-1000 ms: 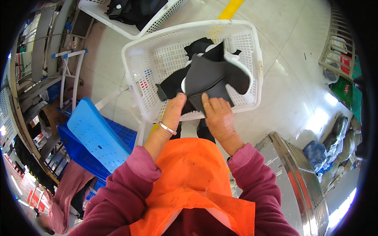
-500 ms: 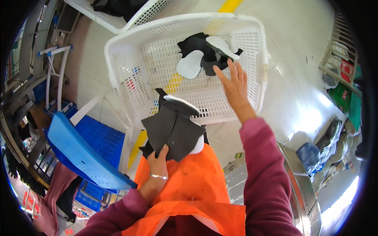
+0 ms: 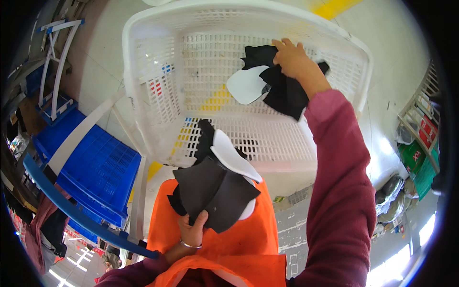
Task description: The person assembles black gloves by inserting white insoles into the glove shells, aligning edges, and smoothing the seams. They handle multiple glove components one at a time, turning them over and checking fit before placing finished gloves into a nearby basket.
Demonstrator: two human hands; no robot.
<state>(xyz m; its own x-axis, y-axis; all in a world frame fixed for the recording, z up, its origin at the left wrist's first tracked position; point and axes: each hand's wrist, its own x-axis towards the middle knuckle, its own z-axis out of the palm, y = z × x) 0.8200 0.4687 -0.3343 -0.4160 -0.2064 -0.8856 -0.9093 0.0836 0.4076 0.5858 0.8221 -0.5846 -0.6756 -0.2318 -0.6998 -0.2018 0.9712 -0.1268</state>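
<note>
Left hand (image 3: 192, 233) pinches black-and-white cut panels (image 3: 198, 186) over the orange apron (image 3: 256, 235); right hand (image 3: 294, 60) has since reached the loose black pieces (image 3: 287, 95) in the perforated white basket (image 3: 129, 52), grip unclear.

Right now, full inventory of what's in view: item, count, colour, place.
Basket: one, white, upper centre
Loose flat pieces: several, overlapping, black, in the basket
Rounded piece: at least one, white, in the basket
Held pieces: stack, count unclear, black and white, above the apron
Crate: at least one, blue, left
Frame: one, white with blue joints, upper left
Floor stripe: at least one, yellow, upper right
Bags: several, clear or greyish, far right
Apron: one, orange, lower centre
Bracelet: one, silver, left wrist
Sleeves: two, maroon, lower left and right
Left hand: one, bare, gripping the held pieces
Right hand: one, bare, at the loose flat pieces
</note>
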